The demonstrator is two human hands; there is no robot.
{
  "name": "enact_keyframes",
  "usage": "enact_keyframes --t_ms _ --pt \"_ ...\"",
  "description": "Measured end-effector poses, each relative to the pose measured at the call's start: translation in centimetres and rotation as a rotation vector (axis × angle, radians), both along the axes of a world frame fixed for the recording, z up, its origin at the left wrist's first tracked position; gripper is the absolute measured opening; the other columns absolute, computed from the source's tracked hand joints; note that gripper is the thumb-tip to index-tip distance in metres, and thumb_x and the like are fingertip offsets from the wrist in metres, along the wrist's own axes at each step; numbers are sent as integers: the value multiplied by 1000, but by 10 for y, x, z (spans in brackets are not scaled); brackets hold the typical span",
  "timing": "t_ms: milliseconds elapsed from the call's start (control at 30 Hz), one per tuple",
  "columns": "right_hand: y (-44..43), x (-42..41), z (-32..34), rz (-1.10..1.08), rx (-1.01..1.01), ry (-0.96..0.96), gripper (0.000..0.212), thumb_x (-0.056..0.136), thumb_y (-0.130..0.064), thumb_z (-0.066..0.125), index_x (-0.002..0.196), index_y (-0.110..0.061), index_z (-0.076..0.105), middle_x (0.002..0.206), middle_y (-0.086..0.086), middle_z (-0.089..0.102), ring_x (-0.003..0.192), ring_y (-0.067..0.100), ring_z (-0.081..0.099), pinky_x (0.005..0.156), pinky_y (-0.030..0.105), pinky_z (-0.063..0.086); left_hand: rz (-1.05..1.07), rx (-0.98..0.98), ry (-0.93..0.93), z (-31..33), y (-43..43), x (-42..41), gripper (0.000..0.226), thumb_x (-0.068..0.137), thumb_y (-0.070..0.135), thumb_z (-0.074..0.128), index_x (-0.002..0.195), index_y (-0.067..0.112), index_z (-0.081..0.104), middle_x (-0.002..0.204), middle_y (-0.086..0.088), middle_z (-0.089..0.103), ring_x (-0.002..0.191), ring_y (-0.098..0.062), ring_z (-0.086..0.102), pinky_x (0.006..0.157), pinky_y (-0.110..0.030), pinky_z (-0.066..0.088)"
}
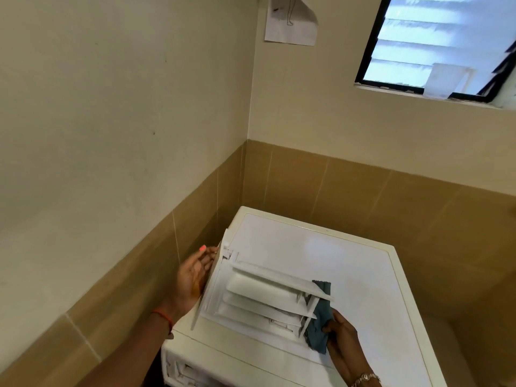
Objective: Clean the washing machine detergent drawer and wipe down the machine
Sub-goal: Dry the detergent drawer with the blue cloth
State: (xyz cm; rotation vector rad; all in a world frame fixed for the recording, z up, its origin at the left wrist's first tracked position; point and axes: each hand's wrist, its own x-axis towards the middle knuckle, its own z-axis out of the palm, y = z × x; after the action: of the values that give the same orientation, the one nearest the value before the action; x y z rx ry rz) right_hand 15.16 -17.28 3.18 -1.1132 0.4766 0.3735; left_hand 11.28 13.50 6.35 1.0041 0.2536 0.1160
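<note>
**Inspector A:** We find the white detergent drawer (259, 294) out of its slot and held tilted above the top of the washing machine (349, 263), front panel toward the left, compartments facing us.

**Inspector B:** Agreed. We note the left hand (192, 277) at the panel end, palm against the panel and fingers spread along its edge; that grip is open rather than curled around it. A red thread sits at the wrist.

**Inspector A:** And the right?

**Inspector B:** We record the right hand (343, 339) closed on a blue-grey cloth (318, 322), which is pressed against the rear end of the drawer. A part of the cloth shows above the drawer's upper wall. A bracelet is on that wrist.

**Inspector A:** Below the drawer, at the machine's front, we see the empty drawer slot (181, 370), ribs visible inside.

**Inspector B:** Surroundings: the machine stands in a corner, tan tiles (321, 188) low on both walls, cream paint above. A sheet of paper (290, 23) hangs on the far wall, its corner curling, beside a black-framed louvred window (435, 43).
</note>
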Motion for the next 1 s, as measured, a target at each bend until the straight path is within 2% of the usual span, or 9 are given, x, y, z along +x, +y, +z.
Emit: enact_keyframes --t_ms 100,267,400,500,600,667,733,867,1000 --pt "-1 -6 -4 40 -60 -64 46 80 23 23 110 9 55 85 14 64 80 31 57 79 32 50 -16 -25 80 -2 -1 -3 35 82 44 52 89 12 66 84 -7 70 75 -20 66 75 -34 51" --pt "-12 -8 16 2 -168 -110 29 83 16 34 86 7 61 63 20 67 58 37 61 42 35 52 -62 116 82 5 -4 -4 32 88 29 52 103 2 59 75 -6 70 62 -15 67 57 -25 54" --pt "-21 9 47 -13 -562 -272 16 88 3 51 95 0 65 102 26 65 74 31 59 70 38 53 -67 188 120 14 -9 1 22 93 14 45 75 6 54 51 3 61 42 -6 56 43 -14 44" --pt "-9 16 81 82 -802 -545 12 88 -2 56 94 1 66 88 21 67 72 34 63 61 35 56 -41 244 126 22 -13 3 28 93 8 42 66 8 48 38 5 52 32 -2 47 37 -11 37" --pt "22 14 103 138 -1077 -804 18 82 -1 63 100 2 68 81 19 69 69 32 64 68 35 54 0 305 130 27 -17 5 31 93 5 40 63 11 43 33 6 47 28 -2 44 35 -9 34" --pt "52 4 104 195 -1115 -961 25 81 0 63 105 -3 67 80 12 66 60 22 61 63 25 52 16 325 154 26 -17 7 21 93 7 41 73 10 46 41 7 54 34 -1 50 40 -11 39" --pt "85 -8 92 424 -1107 -1109 31 81 -6 64 112 -9 63 97 9 65 80 24 64 76 24 51 38 325 187 23 -17 10 8 91 10 43 88 8 50 59 1 60 43 -3 57 47 -16 45" --pt "131 -26 67 823 -1222 -1363 43 86 -37 54 124 -18 57 125 3 59 116 23 51 96 31 35 72 382 219 27 -17 11 28 88 22 48 107 2 53 89 -15 59 76 -19 60 70 -30 48" --pt "143 -14 66 844 -1353 -1249 70 86 -58 18 147 -23 24 155 -3 20 143 16 17 114 35 14 39 508 269 28 -13 15 14 87 24 46 94 15 54 96 -14 57 90 -27 56 82 -44 47"
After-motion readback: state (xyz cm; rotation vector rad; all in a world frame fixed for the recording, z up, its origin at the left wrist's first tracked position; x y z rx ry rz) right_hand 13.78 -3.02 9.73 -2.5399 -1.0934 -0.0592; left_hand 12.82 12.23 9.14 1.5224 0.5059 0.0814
